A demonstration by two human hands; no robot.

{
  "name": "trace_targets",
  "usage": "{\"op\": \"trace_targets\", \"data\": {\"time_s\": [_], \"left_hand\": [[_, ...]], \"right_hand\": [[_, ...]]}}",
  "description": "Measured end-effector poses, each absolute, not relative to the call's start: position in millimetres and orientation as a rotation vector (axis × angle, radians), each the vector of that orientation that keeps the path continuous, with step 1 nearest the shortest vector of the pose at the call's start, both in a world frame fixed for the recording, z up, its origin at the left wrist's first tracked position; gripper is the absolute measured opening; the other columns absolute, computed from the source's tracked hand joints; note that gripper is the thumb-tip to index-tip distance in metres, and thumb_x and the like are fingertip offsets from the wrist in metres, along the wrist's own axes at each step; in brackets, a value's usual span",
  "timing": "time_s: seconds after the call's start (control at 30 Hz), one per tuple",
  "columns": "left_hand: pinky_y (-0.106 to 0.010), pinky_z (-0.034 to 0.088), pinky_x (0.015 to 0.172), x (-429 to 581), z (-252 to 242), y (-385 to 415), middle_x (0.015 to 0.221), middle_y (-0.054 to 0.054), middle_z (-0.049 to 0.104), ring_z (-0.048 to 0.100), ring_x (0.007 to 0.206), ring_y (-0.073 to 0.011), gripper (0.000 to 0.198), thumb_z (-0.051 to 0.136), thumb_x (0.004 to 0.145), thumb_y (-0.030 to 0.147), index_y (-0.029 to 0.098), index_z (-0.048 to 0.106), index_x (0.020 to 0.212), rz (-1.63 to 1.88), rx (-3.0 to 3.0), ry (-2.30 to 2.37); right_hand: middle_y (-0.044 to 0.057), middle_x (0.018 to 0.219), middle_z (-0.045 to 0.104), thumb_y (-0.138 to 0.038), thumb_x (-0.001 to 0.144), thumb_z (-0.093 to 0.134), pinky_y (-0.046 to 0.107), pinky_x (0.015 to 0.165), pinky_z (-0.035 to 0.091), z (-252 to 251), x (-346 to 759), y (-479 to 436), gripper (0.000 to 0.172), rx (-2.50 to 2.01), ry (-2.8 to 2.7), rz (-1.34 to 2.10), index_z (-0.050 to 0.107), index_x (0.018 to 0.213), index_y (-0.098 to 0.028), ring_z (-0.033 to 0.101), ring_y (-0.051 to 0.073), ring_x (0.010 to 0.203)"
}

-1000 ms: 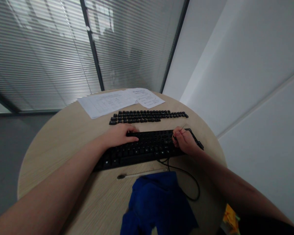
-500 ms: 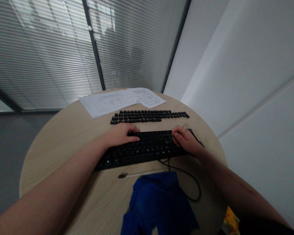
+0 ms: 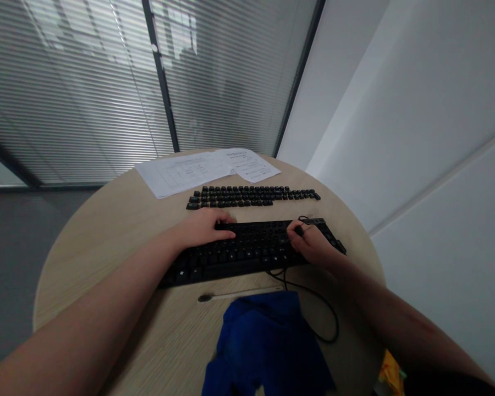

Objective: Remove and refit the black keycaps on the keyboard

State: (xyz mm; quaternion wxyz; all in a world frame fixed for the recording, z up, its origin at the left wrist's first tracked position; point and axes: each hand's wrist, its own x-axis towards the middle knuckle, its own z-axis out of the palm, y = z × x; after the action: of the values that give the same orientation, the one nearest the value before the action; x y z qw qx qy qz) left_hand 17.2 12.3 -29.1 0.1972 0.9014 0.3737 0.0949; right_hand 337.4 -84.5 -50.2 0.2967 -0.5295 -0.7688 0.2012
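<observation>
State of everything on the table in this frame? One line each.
Black computer keyboard: lying flat, upper keycaps apparently removed.
Loose black keycaps: lined in rows beyond it.
Left hand: flat on keyboard, fingers open.
Right hand: fingers curled at keyboard's right end, grip unclear.
Blue cloth: crumpled.
White paper sheets: flat, overlapping.
Black cable: looped loosely.

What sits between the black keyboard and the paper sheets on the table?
In the head view, rows of loose black keycaps lie on the tabletop between the keyboard and the paper sheets.
</observation>
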Motion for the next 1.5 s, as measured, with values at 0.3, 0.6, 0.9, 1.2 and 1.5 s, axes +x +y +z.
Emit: {"op": "trace_targets", "data": {"time_s": [0.3,0.6,0.9,1.2,1.5], "left_hand": [[-0.040,0.051,0.095,16.0,-31.5,13.9,0.116,-0.010,0.077,0.070,0.106,-0.0279,0.040,0.067,0.088,0.045,0.020,0.075,0.117,0.286,2.495,1.037],[-0.039,0.051,0.090,15.2,-35.9,17.2,0.111,-0.009,0.077,0.070,0.100,-0.0268,0.039,0.068,0.087,0.046,0.021,0.076,0.116,0.301,2.495,1.035],[-0.039,0.051,0.093,14.6,-36.6,17.4,0.112,-0.008,0.077,0.070,0.100,-0.0259,0.039,0.067,0.087,0.047,0.022,0.076,0.116,0.293,2.495,1.026],[-0.038,0.051,0.090,16.4,-32.6,15.3,0.110,-0.009,0.077,0.070,0.099,-0.0262,0.039,0.067,0.087,0.045,0.020,0.076,0.116,0.279,2.490,1.047],[-0.038,0.051,0.088,15.7,-35.7,17.4,0.109,-0.008,0.078,0.070,0.098,-0.0261,0.038,0.068,0.087,0.046,0.021,0.077,0.115,0.292,2.494,1.032]], "right_hand": [[-0.002,0.052,0.055,-0.053,0.099,0.044,0.031,0.057,0.042,-47.8,334.1,-87.1,0.037,-1.426,-1.962,0.571,0.047,0.074,-0.026,0.051,0.016,0.048],[-0.003,0.050,0.055,-0.055,0.099,0.044,0.031,0.054,0.040,-50.0,336.4,-86.8,0.039,-1.445,-1.929,0.574,0.048,0.074,-0.025,0.050,0.015,0.046],[-0.002,0.050,0.055,-0.060,0.099,0.043,0.032,0.055,0.043,-50.4,336.0,-86.6,0.044,-1.437,-1.919,0.559,0.049,0.073,-0.025,0.051,0.015,0.046],[-0.002,0.050,0.056,-0.062,0.098,0.045,0.032,0.054,0.042,-50.3,335.8,-86.3,0.045,-1.458,-1.885,0.585,0.049,0.074,-0.025,0.052,0.016,0.045],[-0.003,0.051,0.054,-0.055,0.101,0.044,0.032,0.055,0.041,-51.7,338.1,-86.2,0.040,-1.419,-1.913,0.579,0.049,0.075,-0.025,0.049,0.015,0.046]]}}
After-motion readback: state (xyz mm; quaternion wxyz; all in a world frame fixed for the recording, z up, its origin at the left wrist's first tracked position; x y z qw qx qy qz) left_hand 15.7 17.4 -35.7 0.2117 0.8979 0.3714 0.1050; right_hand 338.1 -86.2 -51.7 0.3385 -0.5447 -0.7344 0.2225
